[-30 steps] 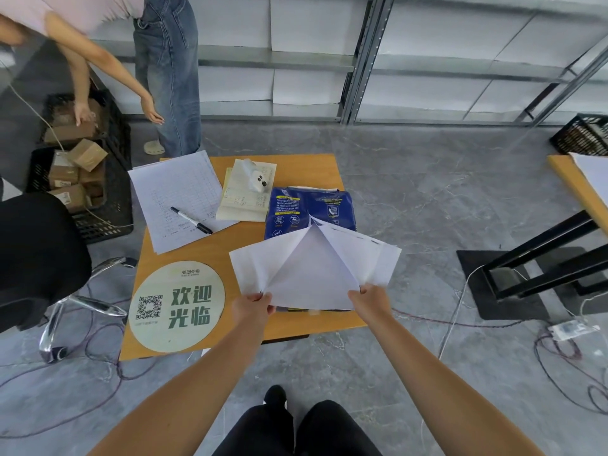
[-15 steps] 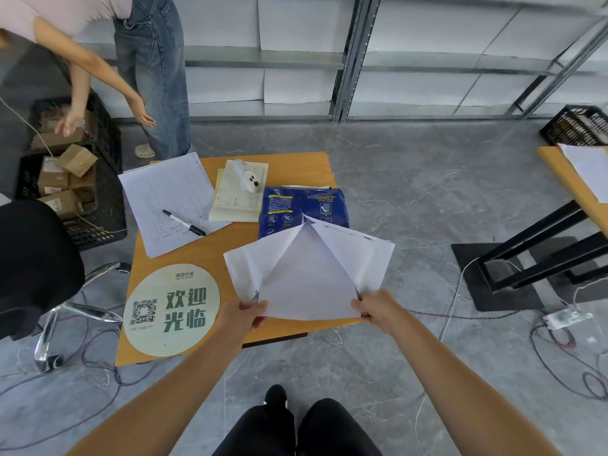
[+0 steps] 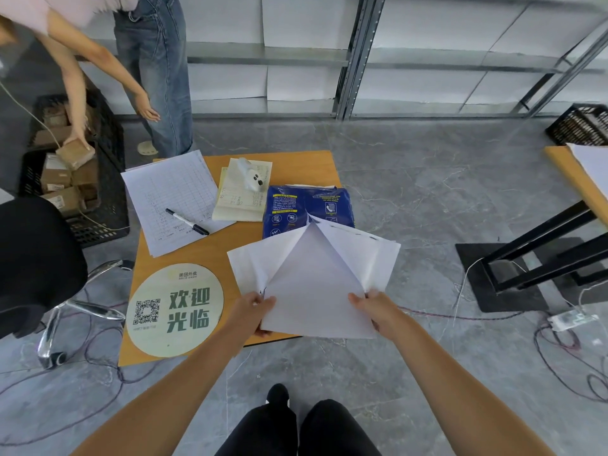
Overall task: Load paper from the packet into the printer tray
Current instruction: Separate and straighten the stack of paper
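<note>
I hold a stack of white paper sheets [image 3: 312, 284] fanned out above the near right corner of a small orange table [image 3: 296, 162]. My left hand [image 3: 255, 311] grips the stack's near left edge and my right hand [image 3: 368, 307] grips its near right edge. Behind the sheets lies the blue paper packet [image 3: 296, 205], partly covered by them. No printer or tray is in view.
On the table lie a printed form [image 3: 167, 199] with a black pen [image 3: 187, 222], a notepad [image 3: 243, 199] under a white device, and a round QR sign [image 3: 174, 311]. A person [image 3: 141, 60] bends over black crates of boxes at left. A black chair [image 3: 33, 258], floor cables and a second table [image 3: 575, 179] surround me.
The fanned sheets have come nearer to me, over the table's front edge, with both hands still gripping them. The person at left has picked up a box from the crate.
</note>
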